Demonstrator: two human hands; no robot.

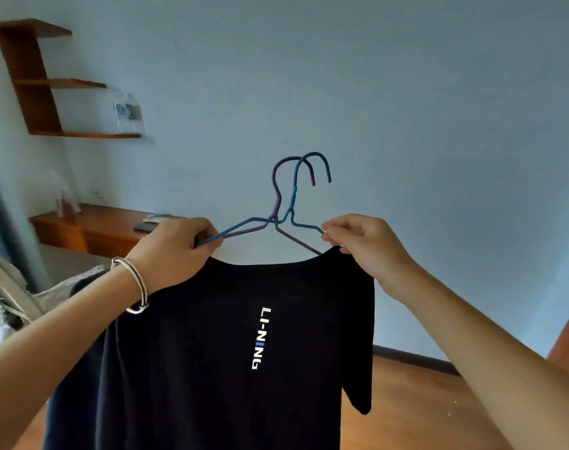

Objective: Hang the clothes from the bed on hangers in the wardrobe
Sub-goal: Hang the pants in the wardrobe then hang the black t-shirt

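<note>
Currently my left hand clamps blue wire hanger, my right hand pinches black printed T-shirt at shoulder. Purple wire hanger tangled in: may snag, letting shirt slip.

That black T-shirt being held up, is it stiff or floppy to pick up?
Likely floppy: the black T-shirt drapes straight down, its sleeve sagging. Probably light, since the right hand lifts its shoulder with a pinch.

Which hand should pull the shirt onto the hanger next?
Probably right. The right hand pinches the black T-shirt at its shoulder, beside where the purple hanger enters the neck, ready to tug. The left hand grips it and the blue hanger opposite, steadying both.
</note>
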